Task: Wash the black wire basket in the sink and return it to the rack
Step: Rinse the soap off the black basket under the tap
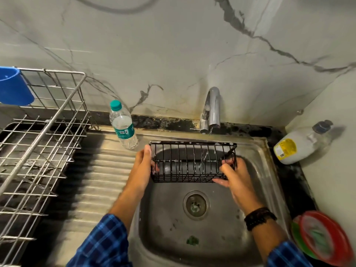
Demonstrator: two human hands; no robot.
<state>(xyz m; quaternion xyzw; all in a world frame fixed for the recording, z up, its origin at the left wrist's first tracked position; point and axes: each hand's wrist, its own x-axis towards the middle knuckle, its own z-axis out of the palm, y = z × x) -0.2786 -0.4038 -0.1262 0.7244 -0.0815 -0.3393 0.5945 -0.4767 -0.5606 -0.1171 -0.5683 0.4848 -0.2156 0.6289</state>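
Centre frame, left-hand grip point(143, 162) and right-hand grip point(234, 178) clasp the ends of the black wire basket point(192, 162), evidently steadying it beneath the tap point(212, 108) for rinsing.

Single head-worn wide-angle camera, positioned above the near edge of the sink point(221, 237) at close range, facing forward and down. The wall point(173, 45) behind the sink fills the upper frame.

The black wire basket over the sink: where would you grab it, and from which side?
Grip the black wire basket by its two short ends, one hand from each side, as the left hand and right hand do now. It is long and narrow, and its open wires let fingers hook through.
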